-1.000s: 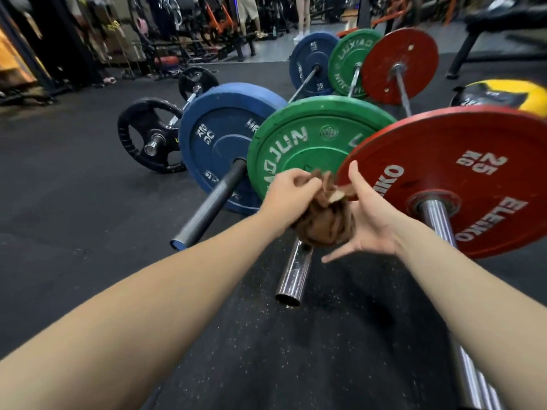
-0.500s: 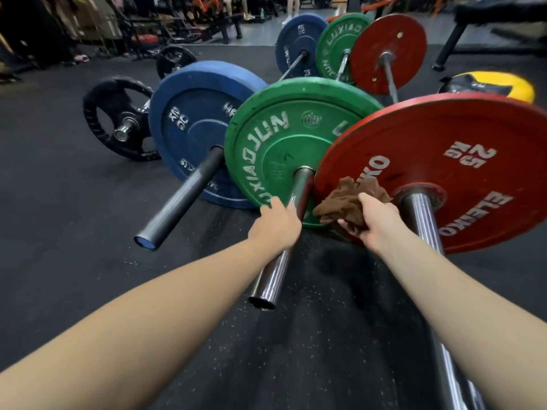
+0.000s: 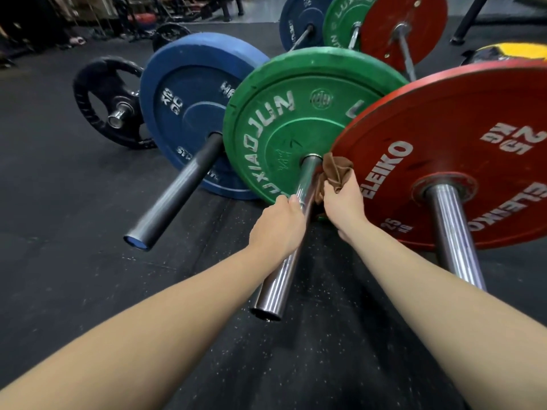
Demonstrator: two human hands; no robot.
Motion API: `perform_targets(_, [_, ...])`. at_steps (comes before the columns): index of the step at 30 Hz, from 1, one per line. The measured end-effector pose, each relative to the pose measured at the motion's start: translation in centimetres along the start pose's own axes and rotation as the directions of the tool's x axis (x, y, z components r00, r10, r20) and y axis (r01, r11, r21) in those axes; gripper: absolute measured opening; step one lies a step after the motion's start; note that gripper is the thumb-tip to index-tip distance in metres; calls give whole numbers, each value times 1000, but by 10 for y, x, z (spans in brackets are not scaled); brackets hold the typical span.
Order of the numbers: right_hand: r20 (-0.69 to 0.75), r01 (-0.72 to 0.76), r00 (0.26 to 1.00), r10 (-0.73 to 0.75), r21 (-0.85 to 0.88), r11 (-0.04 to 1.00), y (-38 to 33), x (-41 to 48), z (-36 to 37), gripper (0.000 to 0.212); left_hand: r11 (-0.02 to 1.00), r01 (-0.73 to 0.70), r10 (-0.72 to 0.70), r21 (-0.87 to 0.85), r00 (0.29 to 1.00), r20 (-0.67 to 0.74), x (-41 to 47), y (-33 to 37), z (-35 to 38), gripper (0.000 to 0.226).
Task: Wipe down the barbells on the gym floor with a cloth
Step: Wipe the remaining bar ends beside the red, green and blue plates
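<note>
Floor: black speckled rubber gym floor [image 3: 59,261]; blurred gym equipment [image 3: 142,13] far beyond the hands.
Barbell: chrome steel barbell sleeve [image 3: 284,276] through green bumper plate [image 3: 281,119]. Left hand [image 3: 275,229] curled round it; right hand [image 3: 343,202] clutches crumpled brown cloth [image 3: 336,170] against its right side.
Red bumper plate [image 3: 444,143], right of the right hand, is cut off by the frame edge.

We look through one wide-angle camera worn on our head, facing forward and down along both forearms. Our left hand [image 3: 276,223], gripping the chrome barbell sleeve [image 3: 276,279], and right hand [image 3: 343,202], holding the brown cloth [image 3: 336,170], sit close at centre. The green plate [image 3: 284,119] stands just beyond; the black floor [image 3: 59,202] runs far toward the top edge.
</note>
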State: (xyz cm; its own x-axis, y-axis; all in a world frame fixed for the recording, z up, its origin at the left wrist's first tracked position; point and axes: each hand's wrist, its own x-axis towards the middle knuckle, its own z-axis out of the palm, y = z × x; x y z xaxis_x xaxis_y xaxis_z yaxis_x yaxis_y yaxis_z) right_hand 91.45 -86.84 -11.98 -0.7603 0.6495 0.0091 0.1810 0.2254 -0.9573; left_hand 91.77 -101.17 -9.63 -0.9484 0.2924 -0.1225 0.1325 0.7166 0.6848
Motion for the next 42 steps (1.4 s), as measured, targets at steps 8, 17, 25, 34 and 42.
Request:
perform_targets(8, [97,-9,995,10,-17,1000,-8,-5,-4,24,1000,3,-2,-12,999,45,-8,9,-6,31])
perform_targets(17, [-45,-13,999,19,131,991,-6,-28,-8,30,996,3,-1,86,1000,-20,-8,8,-2,30])
perform_targets(25, [-131,-192,967,220,195,962,-18,-11,2,29,999,-5,4,52,1000,14,-11,11,-10,36])
perform_targets(34, [188,67,981,-45,-111,992,-20,-49,-37,13,962,124,-105,-243,991,88,-8,5,-10,40])
perform_targets(42, [90,6,996,3,-99,995,-33,-29,-20,25,963,120,-104,-243,992,76,-12,5,-13,38])
